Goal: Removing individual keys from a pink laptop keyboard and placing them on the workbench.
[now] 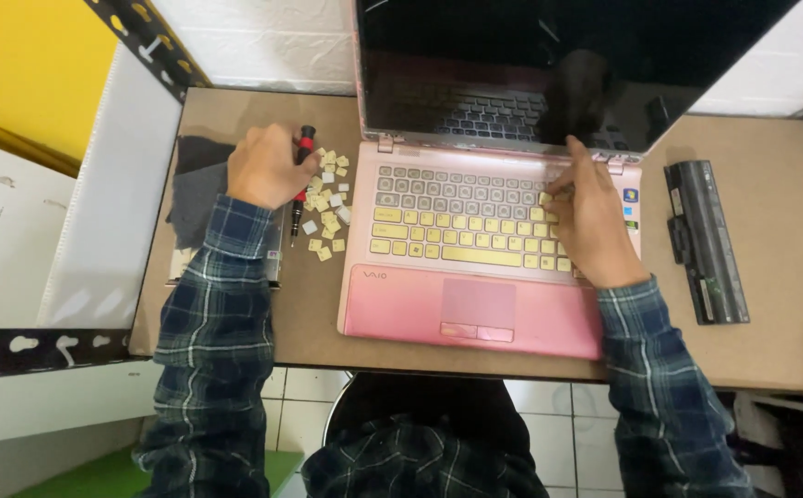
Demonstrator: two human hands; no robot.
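Note:
A pink laptop (475, 309) lies open on the brown table, its screen dark. The lower keyboard rows carry yellowed keycaps (461, 244); the upper rows (438, 180) are bare grey. My right hand (590, 221) rests on the keyboard's right side, fingertips pinching at a keycap near the upper right. My left hand (267, 166) sits left of the laptop, fingers curled over a pile of loose keycaps (327, 198). A red-and-black screwdriver (303, 157) lies partly under that hand; whether it is gripped is unclear.
A black laptop battery (707, 242) lies at the table's right. A dark grey cloth (196, 180) sits at the left, beside a white panel (111, 203) and black perforated rail (41, 349). The table's front edge (512, 376) is close to my body.

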